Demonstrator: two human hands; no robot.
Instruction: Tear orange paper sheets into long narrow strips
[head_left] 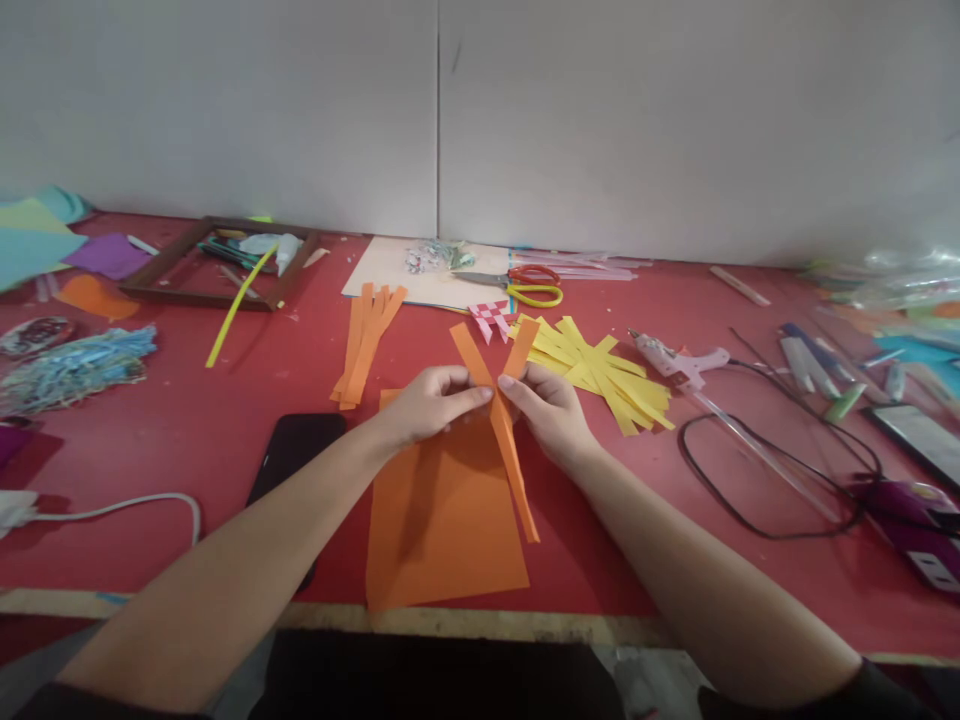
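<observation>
Between my two hands are orange paper strips (507, 455), their upper ends spread in a V and their lower ends hanging close together. My left hand (442, 402) pinches the left side near the crossing point. On the other side my right hand (547, 405) pinches the right-hand strip between thumb and fingers. Beneath them an orange paper sheet (442, 545) lies flat on the red table. A bundle of orange strips (366, 345) rests behind my left hand, and a pile of yellow strips (600, 370) behind my right. A small pink checkered woven piece (491, 320) lies between the piles.
Scissors (536, 285) with red and yellow handles lie at the back. A pink glue gun (679, 360) and its black cord (739, 520) occupy the right. At left are a black phone (296, 450), a brown frame (187, 296) and a white cable (142, 508).
</observation>
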